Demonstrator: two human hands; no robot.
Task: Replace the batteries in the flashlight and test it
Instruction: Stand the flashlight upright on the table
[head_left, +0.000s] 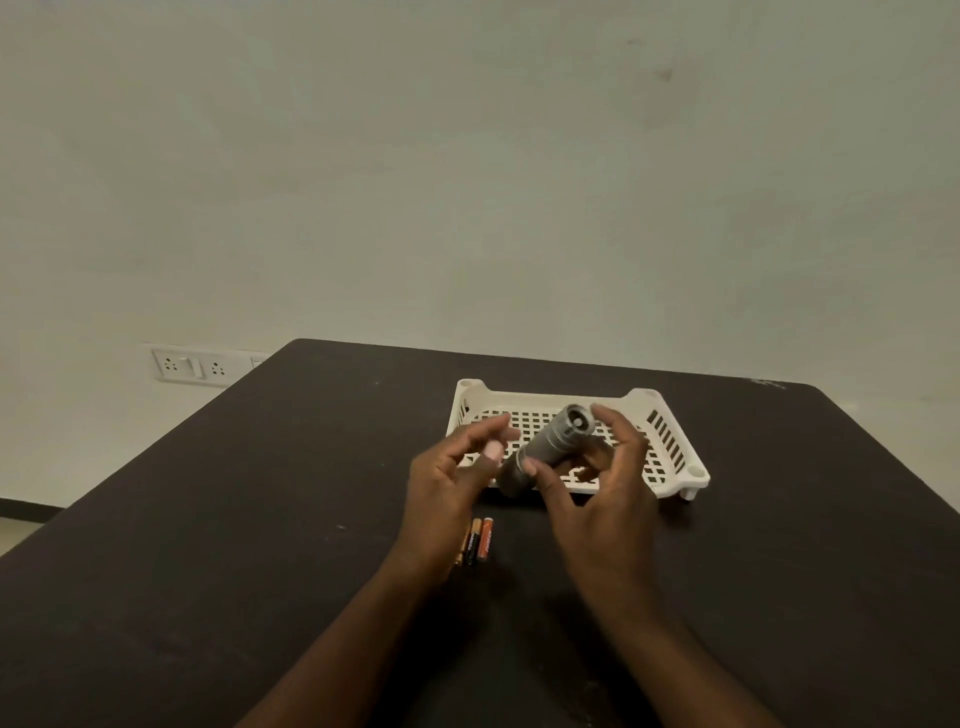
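Observation:
A grey metal flashlight is held tilted above the dark table, its tail end pointing up and away from me. My right hand grips its body between thumb and fingers. My left hand hovers just left of the flashlight's lower end with fingers spread and nothing in it. Three small batteries, orange and black, lie side by side on the table below my left hand, partly hidden by my wrist.
A white slotted plastic basket stands on the table behind my hands. A wall socket panel sits on the pale wall at the left, beyond the table's far edge.

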